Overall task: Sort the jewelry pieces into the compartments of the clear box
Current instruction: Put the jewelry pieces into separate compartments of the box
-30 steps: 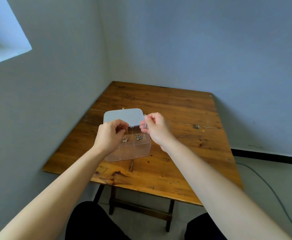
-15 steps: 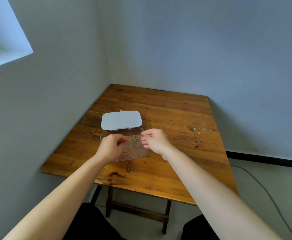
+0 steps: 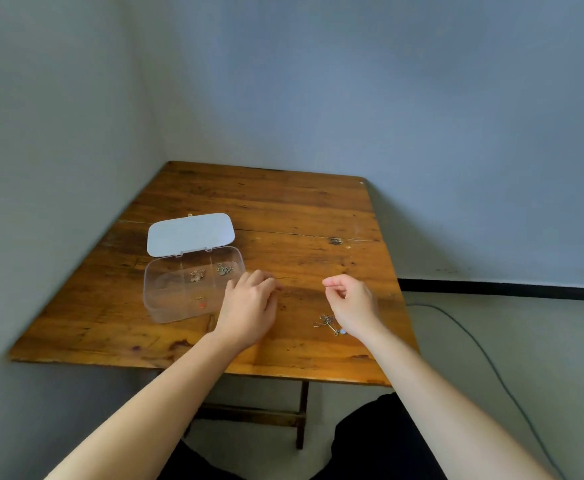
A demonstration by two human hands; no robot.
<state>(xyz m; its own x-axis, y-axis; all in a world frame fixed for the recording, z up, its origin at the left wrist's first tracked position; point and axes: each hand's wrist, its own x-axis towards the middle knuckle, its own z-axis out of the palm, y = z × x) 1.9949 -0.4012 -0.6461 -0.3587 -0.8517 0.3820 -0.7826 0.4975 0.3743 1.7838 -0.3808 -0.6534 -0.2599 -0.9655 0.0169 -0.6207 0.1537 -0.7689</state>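
The small tangle of metal jewelry pieces [image 3: 327,323] left on the worn brown wooden table [image 3: 301,216] looks knotted together, so I judge the main risk is lifting several linked bits at once and dropping them into one compartment, or snagging a thin chain and flinging a piece off the table's near edge, which is close by. That tangle lies just beside my right hand [image 3: 352,301], near the wrist and on its inner side, partly hidden under it. My right hand is loosely curled with thumb and forefinger pinched; whether anything is held there I cannot tell. My left hand [image 3: 249,306] lies palm down, fingers relaxed and gripping nothing, just beside the right wall of the clear plastic compartment box [image 3: 158,306], whose pale lid [image 3: 190,233] lies folded back. Three compartments already hold small pieces. An elbow knocking the light box could also spill what is sorted.
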